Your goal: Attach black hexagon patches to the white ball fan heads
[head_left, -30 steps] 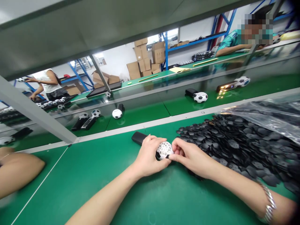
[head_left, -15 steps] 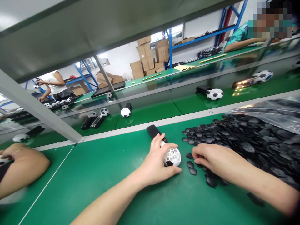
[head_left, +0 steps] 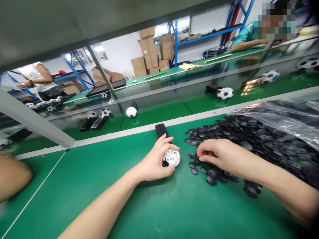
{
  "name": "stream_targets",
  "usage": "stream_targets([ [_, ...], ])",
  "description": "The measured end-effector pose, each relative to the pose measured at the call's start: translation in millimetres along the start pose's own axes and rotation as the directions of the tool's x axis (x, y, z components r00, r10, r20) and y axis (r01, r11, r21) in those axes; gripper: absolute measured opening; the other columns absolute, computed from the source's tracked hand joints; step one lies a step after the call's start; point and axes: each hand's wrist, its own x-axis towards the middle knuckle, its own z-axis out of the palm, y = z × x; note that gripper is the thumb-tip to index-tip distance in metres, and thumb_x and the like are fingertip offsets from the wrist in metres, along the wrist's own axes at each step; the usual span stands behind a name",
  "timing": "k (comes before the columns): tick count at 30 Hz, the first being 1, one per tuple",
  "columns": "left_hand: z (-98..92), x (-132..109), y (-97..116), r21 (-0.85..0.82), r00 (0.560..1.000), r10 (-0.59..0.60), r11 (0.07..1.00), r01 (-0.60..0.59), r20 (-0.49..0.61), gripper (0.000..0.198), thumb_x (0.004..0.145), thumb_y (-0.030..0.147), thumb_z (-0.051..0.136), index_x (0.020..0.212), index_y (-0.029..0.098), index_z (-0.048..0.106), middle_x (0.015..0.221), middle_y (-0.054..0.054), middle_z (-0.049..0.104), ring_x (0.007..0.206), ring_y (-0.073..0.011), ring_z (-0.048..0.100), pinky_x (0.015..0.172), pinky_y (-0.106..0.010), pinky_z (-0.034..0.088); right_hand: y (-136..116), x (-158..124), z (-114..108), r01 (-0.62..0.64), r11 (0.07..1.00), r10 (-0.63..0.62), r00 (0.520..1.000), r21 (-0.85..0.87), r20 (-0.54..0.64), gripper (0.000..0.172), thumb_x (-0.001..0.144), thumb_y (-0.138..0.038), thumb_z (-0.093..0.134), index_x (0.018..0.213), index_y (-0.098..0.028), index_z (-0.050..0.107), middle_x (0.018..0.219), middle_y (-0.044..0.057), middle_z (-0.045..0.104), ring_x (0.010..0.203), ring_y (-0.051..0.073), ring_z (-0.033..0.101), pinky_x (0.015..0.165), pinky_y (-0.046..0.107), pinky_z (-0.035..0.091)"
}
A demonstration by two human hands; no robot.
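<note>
My left hand [head_left: 152,162] is closed around a white, net-patterned soccer-ball head [head_left: 172,157] with one black patch near its lower left. A black handle [head_left: 160,130] extends from it toward the metal rail; the joint is hidden by my fingers. The device rests on the green table. My right hand [head_left: 216,152] is at the near-left edge of a heap of small black plastic pieces [head_left: 264,136]. Its thumb and fingers are pinched together by a few loose black pieces [head_left: 193,165], and whatever is between the fingertips is hidden.
A metal rail [head_left: 119,133] separates the table from a green lane carrying several soccer-ball devices [head_left: 225,93]. Clear plastic film [head_left: 281,113] lies over the heap's far side. A slanted grey post [head_left: 37,116] stands at left, near another person's arm [head_left: 15,176]. Two people work beyond.
The view has shifted, so both hands appear farther left. My left hand keeps its grip on the soccer-ball device. My right hand stays pinched at the heap, where some near pieces now lie differently.
</note>
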Motion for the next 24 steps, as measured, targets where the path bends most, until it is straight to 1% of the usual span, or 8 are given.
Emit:
stream_targets([
  [4, 2.9, 1, -2, -0.003, 0.999, -0.010, 1.000, 0.010, -0.037, 0.048, 0.066, 0.023, 0.072, 0.109, 0.023, 0.050, 0.140, -0.009, 0.031, 0.136, -0.0270, 0.010, 0.107, -0.050, 0.019, -10, -1, 6, 0.054, 0.998, -0.054, 0.998, 0.019, 0.028, 0.011, 0.078, -0.023, 0.055, 0.072, -0.025, 0.063, 0.072, -0.001, 0.062, 0.065, 0.018, 0.056, 0.059, 0.027, 0.039],
  [7, 4.2, 1, -2, 0.009, 0.999, 0.006, 1.000, -0.006, -0.043, 0.046, 0.068, 0.022, 0.069, 0.109, 0.023, 0.050, 0.140, -0.009, 0.032, 0.136, -0.0262, 0.009, 0.107, -0.050, 0.019, -15, 1, 14, 0.071, 0.997, -0.070, 0.996, -0.022, 0.049, 0.011, 0.079, -0.021, 0.054, 0.076, -0.025, 0.064, 0.076, 0.001, 0.061, 0.069, 0.019, 0.057, 0.061, 0.028, 0.040],
  [9, 5.2, 1, -2, 0.008, 1.000, 0.009, 1.000, -0.009, -0.024, 0.045, 0.069, 0.019, 0.067, 0.110, 0.024, 0.049, 0.142, -0.008, 0.026, 0.136, -0.0266, 0.008, 0.107, -0.050, 0.018, -16, 2, 19, 0.062, 0.997, -0.058, 0.996, -0.049, 0.074, 0.010, 0.079, -0.020, 0.055, 0.076, -0.024, 0.064, 0.079, 0.002, 0.060, 0.070, 0.020, 0.058, 0.059, 0.028, 0.040],
  [11, 7.4, 0, -1, 0.015, 0.998, -0.043, 0.999, 0.044, -0.044, 0.051, 0.067, 0.022, 0.069, 0.113, 0.025, 0.047, 0.145, -0.009, 0.014, 0.136, -0.0291, 0.006, 0.106, -0.051, 0.020, -15, 2, 21, 0.037, 0.997, -0.032, 0.997, -0.068, 0.068, 0.009, 0.078, -0.020, 0.056, 0.076, -0.024, 0.063, 0.081, 0.002, 0.058, 0.069, 0.019, 0.058, 0.057, 0.027, 0.039],
  [13, 10.5, -1, -2, 0.030, 0.982, -0.142, 0.989, 0.147, -0.127, 0.062, 0.060, 0.028, 0.075, 0.115, 0.025, 0.046, 0.144, -0.010, 0.008, 0.134, -0.0328, 0.008, 0.104, -0.052, 0.024, -13, 2, 22, 0.013, 0.997, -0.009, 0.998, -0.077, 0.061, 0.007, 0.078, -0.019, 0.056, 0.076, -0.024, 0.060, 0.082, 0.001, 0.057, 0.067, 0.018, 0.057, 0.054, 0.026, 0.038],
  [16, 12.9, -2, -3, 0.009, 0.948, -0.236, 0.970, 0.243, -0.214, 0.067, 0.054, 0.029, 0.078, 0.114, 0.026, 0.048, 0.134, -0.010, 0.018, 0.130, -0.0337, 0.017, 0.103, -0.052, 0.028, -12, 1, 20, 0.003, 0.998, 0.002, 0.996, -0.056, 0.084, 0.007, 0.078, -0.017, 0.055, 0.073, -0.023, 0.055, 0.079, 0.000, 0.056, 0.065, 0.017, 0.055, 0.054, 0.026, 0.037],
  [19, 9.7, -3, -2, -0.052, 0.956, -0.234, 0.972, 0.228, -0.178, 0.062, 0.055, 0.019, 0.074, 0.112, 0.025, 0.050, 0.129, -0.008, 0.023, 0.126, -0.0312, 0.027, 0.104, -0.049, 0.029, -12, 1, 20, 0.041, 0.998, -0.045, 0.994, 0.049, 0.097, 0.009, 0.080, -0.016, 0.051, 0.074, -0.022, 0.052, 0.072, -0.001, 0.057, 0.064, 0.016, 0.054, 0.055, 0.026, 0.037],
  [24, 7.0, -3, 2, -0.124, 0.976, -0.208, 0.972, 0.198, -0.069, 0.064, 0.057, 0.011, 0.068, 0.116, 0.024, 0.048, 0.133, -0.008, 0.021, 0.126, -0.0283, 0.030, 0.105, -0.044, 0.029, -17, 0, 21, 0.169, 0.977, -0.178, 0.982, 0.126, 0.063, 0.020, 0.086, -0.017, 0.040, 0.087, -0.022, 0.060, 0.082, 0.003, 0.055, 0.071, 0.017, 0.054, 0.063, 0.028, 0.041],
])
